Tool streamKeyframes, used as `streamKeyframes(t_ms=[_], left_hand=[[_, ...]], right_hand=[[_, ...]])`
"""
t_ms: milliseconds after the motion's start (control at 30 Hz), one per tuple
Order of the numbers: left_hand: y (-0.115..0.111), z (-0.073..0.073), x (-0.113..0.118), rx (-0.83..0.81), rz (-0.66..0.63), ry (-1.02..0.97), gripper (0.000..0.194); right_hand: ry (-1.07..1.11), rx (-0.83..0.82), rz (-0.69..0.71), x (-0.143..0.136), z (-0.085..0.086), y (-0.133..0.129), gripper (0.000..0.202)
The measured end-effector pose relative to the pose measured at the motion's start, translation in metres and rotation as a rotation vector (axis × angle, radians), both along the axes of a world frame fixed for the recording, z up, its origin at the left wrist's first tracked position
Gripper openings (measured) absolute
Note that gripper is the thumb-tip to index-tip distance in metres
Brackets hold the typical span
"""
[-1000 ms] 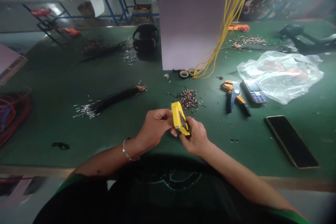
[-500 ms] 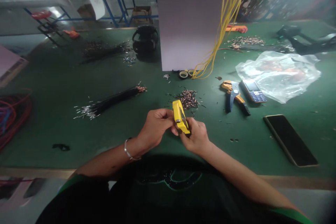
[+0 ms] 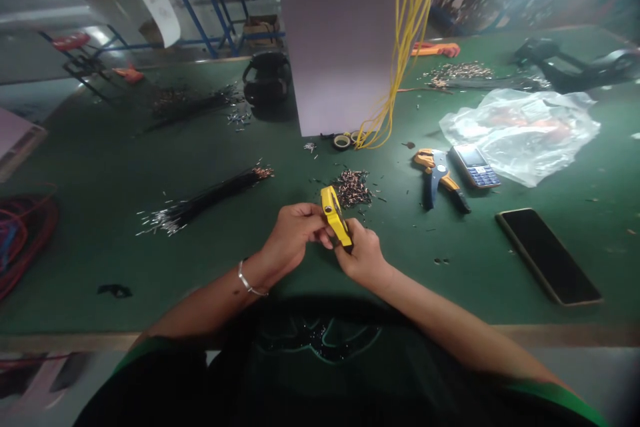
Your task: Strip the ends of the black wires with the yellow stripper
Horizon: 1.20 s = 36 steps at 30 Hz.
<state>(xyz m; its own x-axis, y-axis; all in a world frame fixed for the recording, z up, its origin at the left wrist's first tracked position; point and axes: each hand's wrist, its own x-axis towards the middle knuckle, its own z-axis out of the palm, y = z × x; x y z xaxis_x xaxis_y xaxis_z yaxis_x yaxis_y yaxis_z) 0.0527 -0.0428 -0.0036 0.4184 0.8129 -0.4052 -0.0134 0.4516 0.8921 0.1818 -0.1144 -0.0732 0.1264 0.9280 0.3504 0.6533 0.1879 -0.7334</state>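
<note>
My right hand (image 3: pixel 367 255) is wrapped round the lower part of a yellow hand tool (image 3: pixel 336 215), which tilts up toward the left. At the tool's left side, my left hand (image 3: pixel 293 235) is closed with thumb and fingertips together; whatever it pinches is too small to make out. Just beyond the tool lies a pile of small black and copper-coloured pieces (image 3: pixel 353 188). A bundle of black wires (image 3: pixel 215 199) with bare, silvery left ends rests on the green table (image 3: pixel 165 303) to the left.
Orange-and-blue pliers (image 3: pixel 440 177), a keypad phone (image 3: pixel 476 165), a smartphone (image 3: pixel 549 255) and a clear plastic bag (image 3: pixel 520 133) lie at the right. A pale upright panel (image 3: pixel 345 47) with yellow wires (image 3: pixel 413 20) stands ahead. Red cable coils (image 3: pixel 25 233) are far left.
The view has shifted slightly. The yellow tool has turned a little in my right hand, showing more of its side, and my left fingers have shifted slightly beside it.
</note>
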Motion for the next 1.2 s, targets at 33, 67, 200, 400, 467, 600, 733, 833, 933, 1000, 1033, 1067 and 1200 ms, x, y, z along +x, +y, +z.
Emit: streamKeyframes(t_ms=[33, 67, 200, 400, 467, 600, 733, 833, 933, 1000, 1033, 1067, 1200], left_hand=[[0.002, -0.002, 0.0, -0.007, -0.006, 0.001, 0.003], [0.003, -0.003, 0.001, -0.012, -0.011, 0.003, 0.004], [0.01, -0.006, 0.004, -0.022, -0.038, 0.008, 0.006], [0.017, -0.007, 0.009, -0.043, -0.048, 0.027, 0.002], [0.018, -0.007, 0.009, -0.051, -0.045, 0.033, 0.002], [0.02, -0.006, 0.007, -0.05, -0.048, 0.05, 0.005], [0.023, -0.003, 0.002, -0.04, -0.06, 0.045, 0.007], [0.028, -0.003, -0.001, -0.032, -0.044, 0.033, 0.007], [0.036, -0.004, -0.001, -0.03, -0.032, 0.029, 0.006], [0.045, -0.006, -0.001, -0.022, -0.024, 0.037, 0.005], [0.051, -0.007, 0.0, -0.014, -0.02, 0.047, 0.005], [0.058, -0.009, 0.001, 0.001, -0.013, 0.064, 0.004], [0.095, -0.019, 0.008, 0.138, 0.017, 0.22, 0.005]], right_hand=[[0.017, -0.016, -0.005, 0.001, -0.001, 0.001, 0.011], [0.033, -0.031, -0.008, 0.001, -0.002, 0.002, 0.012], [0.086, -0.08, -0.02, 0.003, -0.003, 0.005, 0.011], [0.221, -0.154, -0.057, 0.004, -0.003, 0.01, 0.007], [0.309, -0.186, -0.069, 0.004, -0.002, 0.011, 0.008], [0.642, -0.316, -0.08, 0.006, -0.001, 0.015, 0.012], [0.944, -0.364, -0.042, 0.011, 0.0, 0.019, 0.019], [1.026, -0.347, -0.005, 0.014, -0.002, 0.02, 0.022], [1.073, -0.333, 0.0, 0.016, -0.004, 0.02, 0.024], [1.076, -0.326, -0.009, 0.016, -0.003, 0.02, 0.025], [1.068, -0.321, -0.012, 0.016, -0.002, 0.02, 0.025], [1.056, -0.315, -0.012, 0.016, 0.0, 0.02, 0.025], [1.018, -0.308, -0.001, 0.017, 0.004, 0.019, 0.025]])
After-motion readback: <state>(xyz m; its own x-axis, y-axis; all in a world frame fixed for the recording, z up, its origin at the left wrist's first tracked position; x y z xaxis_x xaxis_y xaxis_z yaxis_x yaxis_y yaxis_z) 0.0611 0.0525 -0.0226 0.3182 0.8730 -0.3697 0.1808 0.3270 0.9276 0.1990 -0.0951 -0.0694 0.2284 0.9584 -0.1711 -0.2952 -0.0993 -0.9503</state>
